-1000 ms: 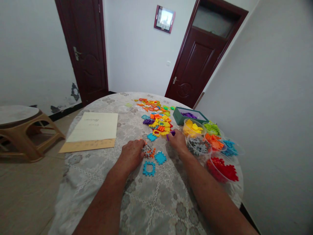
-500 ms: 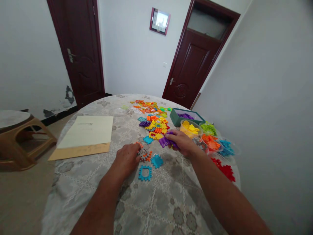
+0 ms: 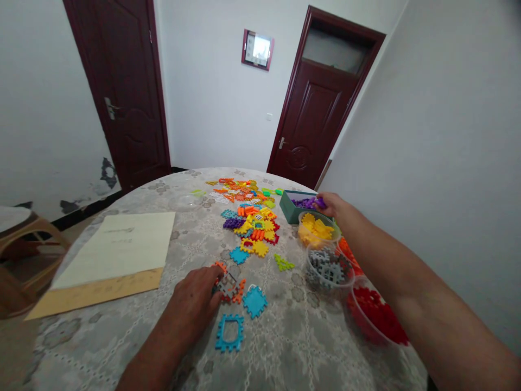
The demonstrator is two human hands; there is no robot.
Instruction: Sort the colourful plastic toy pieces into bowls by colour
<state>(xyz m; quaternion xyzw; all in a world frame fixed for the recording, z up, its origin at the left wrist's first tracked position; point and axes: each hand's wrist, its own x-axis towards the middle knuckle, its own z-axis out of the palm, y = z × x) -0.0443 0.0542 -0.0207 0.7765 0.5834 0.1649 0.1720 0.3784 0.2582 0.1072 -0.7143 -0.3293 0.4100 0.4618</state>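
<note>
My right hand (image 3: 331, 203) is closed on purple plastic building pieces (image 3: 321, 202) at the right end of a green box (image 3: 291, 212), in which more purple pieces (image 3: 302, 203) lie. On the table, my left hand (image 3: 198, 292) has its fingers curled at the edge of grey building pieces (image 3: 228, 285), with orange pieces (image 3: 239, 291) beside them; its fingertips are partly hidden. Just right of these lies a solid blue toothed piece (image 3: 255, 302). Nearer to me is a blue square frame piece (image 3: 230, 333).
Tubs of yellow (image 3: 315, 228), grey (image 3: 329, 267) and red pieces (image 3: 376, 312) line the right side; my arm partly covers orange ones (image 3: 345, 251). A mixed pile (image 3: 256, 222) spreads toward the back. A green triangle (image 3: 283, 263) lies mid-table, paper sheets (image 3: 122, 244) at left.
My right hand has moved away and to the right, from mid-table to the green box, carrying the purple pieces. The green triangle now shows. My left hand stays at the grey pieces; the view has shifted.
</note>
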